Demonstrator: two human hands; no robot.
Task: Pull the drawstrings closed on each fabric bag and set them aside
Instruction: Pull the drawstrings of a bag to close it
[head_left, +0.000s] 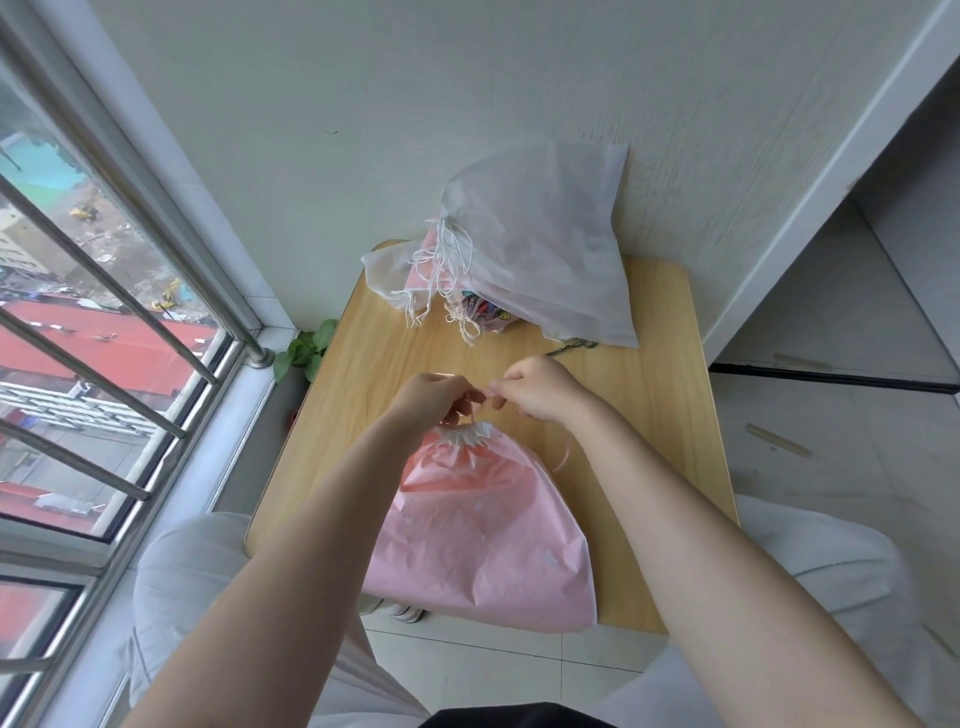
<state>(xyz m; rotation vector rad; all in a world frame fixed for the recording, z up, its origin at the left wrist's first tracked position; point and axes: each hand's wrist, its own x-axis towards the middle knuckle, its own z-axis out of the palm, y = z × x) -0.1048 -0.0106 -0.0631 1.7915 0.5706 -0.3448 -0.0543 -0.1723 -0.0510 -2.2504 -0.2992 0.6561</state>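
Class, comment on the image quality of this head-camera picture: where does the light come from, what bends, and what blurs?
Head view: daylight enters through the window on the left, giving soft, weak shadows; the wide lens bows the window bars and wall edges; the fingers and drawstring above the pink bag are slightly motion-blurred; no harsh glare on the wooden table.

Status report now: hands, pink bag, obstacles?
Left hand and right hand pinch drawstring. Pink bag mouth gathered. Bag pile apart, behind.

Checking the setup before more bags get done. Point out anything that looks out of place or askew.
Mild oddities only. The pink bag hangs over the table's near edge. At the far end, the white bag leans against the wall atop a loose pile with tangled drawstrings. Nothing looks spilled or damaged.
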